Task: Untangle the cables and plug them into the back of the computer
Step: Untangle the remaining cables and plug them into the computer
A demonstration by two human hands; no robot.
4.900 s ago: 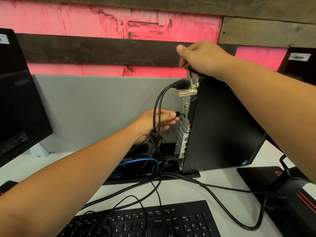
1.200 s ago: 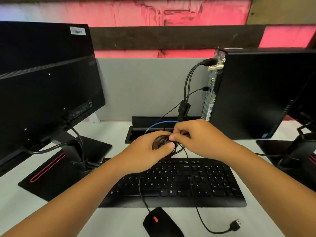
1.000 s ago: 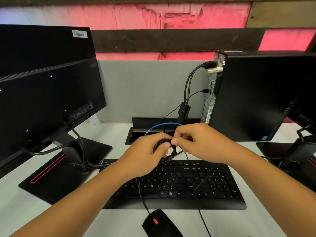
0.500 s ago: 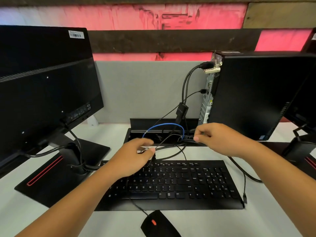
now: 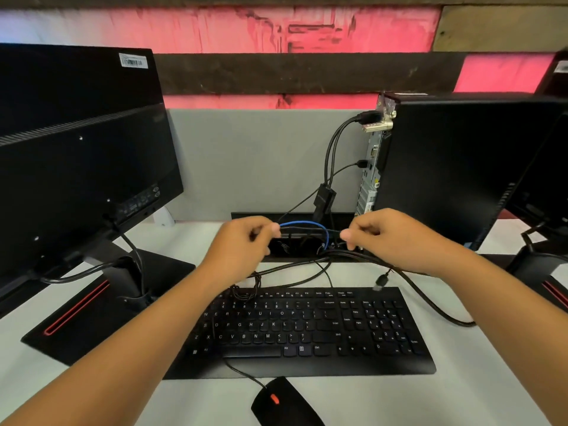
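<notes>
Cables (image 5: 304, 267) are sprawled over the white desk (image 5: 461, 395) behind the keyboard (image 5: 307, 330); a thin black one is pulled taut between both hands above them; left hand (image 5: 242, 244) has fingers curled, pinching it, right hand (image 5: 387, 235) pinches the other end between thumb and fingertips; a loose plug (image 5: 380, 281) dangles just under the right hand; 2 cables already sit in the back of the computer (image 5: 461, 167) on the right; monitor (image 5: 76, 155) on the left, mouse (image 5: 285, 404) near the front edge.

Black keyboard (image 5: 307, 330), blue cable (image 5: 302, 224), pink wall (image 5: 276, 29).
</notes>
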